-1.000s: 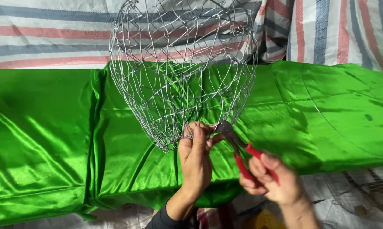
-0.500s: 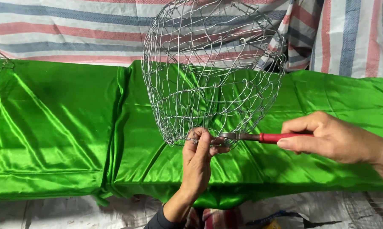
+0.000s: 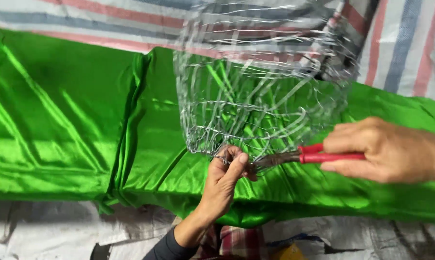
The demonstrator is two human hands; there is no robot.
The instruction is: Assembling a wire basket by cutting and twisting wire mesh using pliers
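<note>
The left hand (image 3: 224,180) pinched the bottom edge of the wire basket (image 3: 261,96) between thumb and fingers, its grip pressed together on the wire. The right hand (image 3: 383,149) was wrapped shut round the red handles of the pliers (image 3: 299,156), whose dark nose pointed at the same spot on the basket's rim, right beside the left thumb; whether the nose bit the wire could not be told. The basket hung in the air above the green cloth (image 3: 73,120), its open mesh blurred, its rounded body rising from the left hand toward the top of the view. The cloth was shiny satin, folded, and spread wide behind and below the basket. Beyond the basket, at the top, lay a striped tarp (image 3: 82,19) in red, blue and white. Below the basket, nearest the person, a pale woven sack (image 3: 44,226) covered the ground, and a dark sleeve (image 3: 167,248) showed at the left wrist.
</note>
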